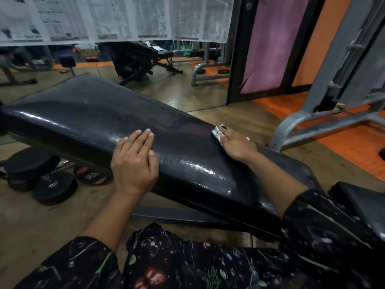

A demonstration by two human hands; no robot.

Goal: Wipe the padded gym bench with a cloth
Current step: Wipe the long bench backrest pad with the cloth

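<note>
On the floor at the left lie three round weight plates [54, 187], partly under the bench [93, 113], a single long black padded one that runs across the view. The left hand [134, 161] lies flat and loose on the pad's near edge, grasping nothing. Further right, the right hand [236, 143] presses a small white cloth [216, 133] flat against the pad's far edge, fingers spread over it. Behind stands a mirror [145, 80] with newspaper sheets [114, 17] above, and at the right a grey metal frame [308, 126].
</note>
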